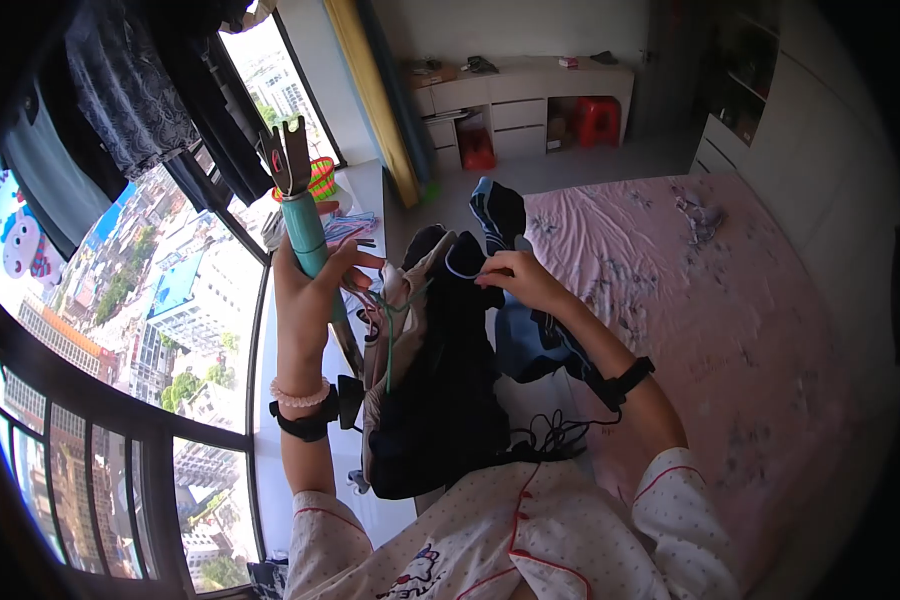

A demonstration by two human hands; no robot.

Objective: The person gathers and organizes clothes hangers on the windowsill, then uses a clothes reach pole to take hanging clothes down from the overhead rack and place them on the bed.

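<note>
Loosely, left hand [312, 280] holds teal pole [304, 232] — right hand [522, 280] pinches pale loop [459, 273].

Left grip [310, 284] raised, curled, right grip [520, 278] pinching, both forearms [610, 345] extended forward

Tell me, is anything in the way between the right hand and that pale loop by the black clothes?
Nothing visible is: the right hand has its fingertips at the pale loop, beside the black clothes.

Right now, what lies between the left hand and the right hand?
In the head view, beige cloth, black cloth and a thin green strand lie between the left hand and the right hand.
</note>
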